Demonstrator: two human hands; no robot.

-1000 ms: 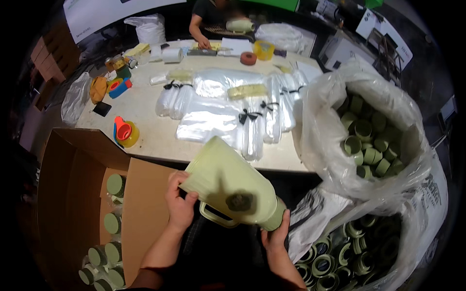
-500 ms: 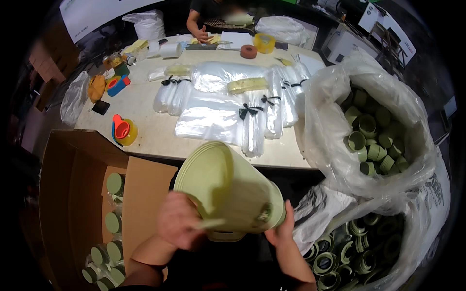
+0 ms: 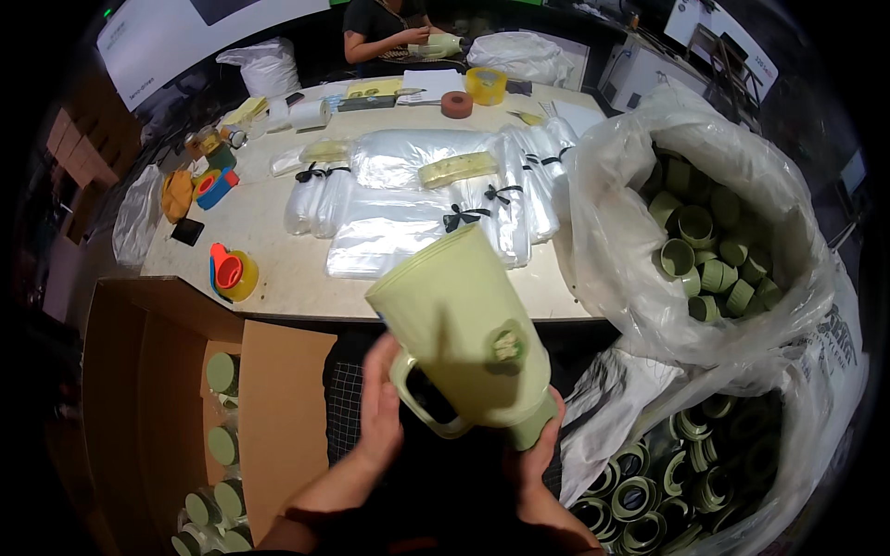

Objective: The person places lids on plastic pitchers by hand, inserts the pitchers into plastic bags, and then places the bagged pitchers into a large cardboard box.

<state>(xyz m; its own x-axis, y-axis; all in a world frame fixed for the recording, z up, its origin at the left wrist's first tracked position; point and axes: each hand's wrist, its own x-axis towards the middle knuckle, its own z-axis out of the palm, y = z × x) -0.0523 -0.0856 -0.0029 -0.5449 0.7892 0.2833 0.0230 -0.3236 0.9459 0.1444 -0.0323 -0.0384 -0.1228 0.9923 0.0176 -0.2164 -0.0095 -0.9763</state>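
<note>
A pale green plastic jug body [image 3: 454, 324] with a loop handle and a round printed mark hangs tilted in front of me. Its wide end points up and left, its narrow neck down and right. My right hand [image 3: 540, 440] is closed round the neck end. Beside the handle, my left hand [image 3: 378, 408] bears against the jug's left side; part of its fingers is hidden behind the jug.
Clear plastic bags [image 3: 399, 222] in tied bundles cover the table's middle. An open carton [image 3: 287, 417] with green-capped pieces stands left. At right, plastic sacks hold green cups [image 3: 695, 222] and green rings [image 3: 635, 496]. Across the table sits another person [image 3: 385, 42] holding a similar green piece.
The jug has turned, so its handle and printed mark now face me and its open mouth faces away. My left hand has shifted along its side. The person opposite has taken up a green piece.
</note>
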